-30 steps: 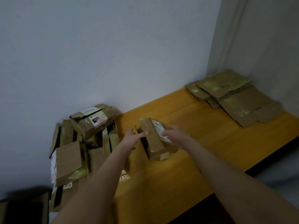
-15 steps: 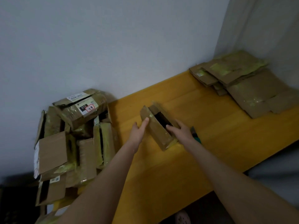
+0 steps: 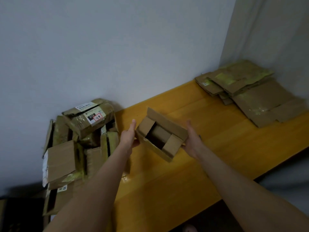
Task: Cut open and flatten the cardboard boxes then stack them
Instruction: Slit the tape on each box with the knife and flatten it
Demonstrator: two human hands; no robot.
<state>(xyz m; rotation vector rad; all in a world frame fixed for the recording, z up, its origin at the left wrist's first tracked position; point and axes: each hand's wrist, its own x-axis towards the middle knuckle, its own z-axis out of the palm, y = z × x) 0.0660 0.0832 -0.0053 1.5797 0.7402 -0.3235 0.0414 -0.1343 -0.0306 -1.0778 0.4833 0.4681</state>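
Observation:
A small brown cardboard box point(image 3: 173, 145) is held just above the yellow table point(image 3: 184, 181), its top flaps spread so the dark inside shows. My left hand point(image 3: 129, 136) presses flat against the box's left end with the fingers pointing up. My right hand point(image 3: 192, 139) presses against the right end the same way, fingers straight. A stack of flattened boxes point(image 3: 250, 91) lies at the table's far right corner. A pile of taped, unflattened boxes point(image 3: 87, 124) sits at the table's left end against the wall.
The white wall runs along the back of the table, and a second wall closes the right corner. The table's front edge runs diagonally at lower right, with dark floor below. Bare yellow tabletop lies between the held box and the flattened stack.
The box lay on the table under my hands; now it is lifted between both palms, turned with its open top toward me, and its flaps stand spread.

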